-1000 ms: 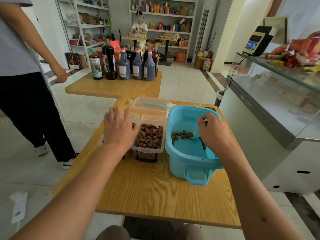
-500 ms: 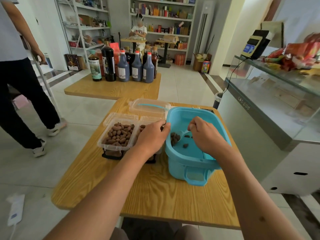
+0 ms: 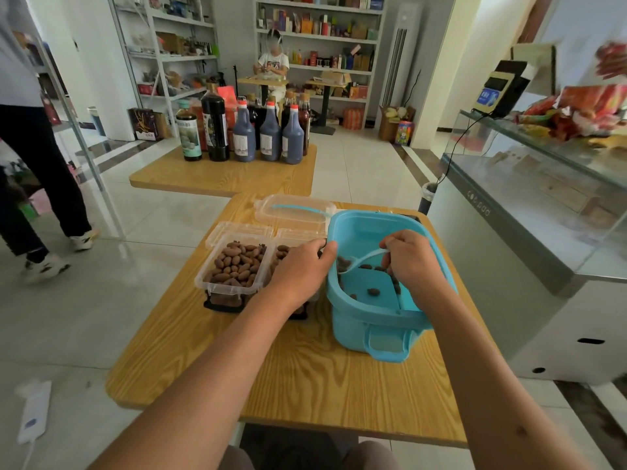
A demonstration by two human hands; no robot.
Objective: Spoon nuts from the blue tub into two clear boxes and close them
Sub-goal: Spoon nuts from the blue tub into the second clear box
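So, near to far:
Table [image 3: 305, 378]: wooden, rounded corners; bare wood along near edge, both forearms reach over it.
Blue tub [image 3: 376, 320]: right half of table, handle tab facing near edge; mostly emptied, a few nuts [image 3: 373, 292] scattered on its floor.
R hand [image 3: 412, 261]: inside the tub, fingers curled round handle of a pale spoon [image 3: 361, 261]; spoon bowl points left, low over nuts by tub's left wall.
L hand [image 3: 302, 273]: over the right clear box [image 3: 283, 251], fingers bent, tips at tub's left rim; looks like it grips the rim but can't tell for sure. Hand hides most of that box; some nuts show at its far left corner.
Left clear box [image 3: 234, 266]: just beside the right one, mid-table toward left edge, heaped w/ brown nuts, lid flipped open behind it. Both boxes sit on smth dark underneath, unclear what.
Clear lid [image 3: 295, 210]: at far edge of table, blue strip across it, touching tub's far left corner.
Second table [image 3: 224, 178]: beyond the far edge, carries dark bottles [image 3: 244, 134].
Glass counter [image 3: 529, 212]: right of table.
Bystander's legs [image 3: 37, 184]: far left, on tiled floor.
Shelves [image 3: 319, 39]: back wall; seated person [image 3: 271, 67] at a small table in front.
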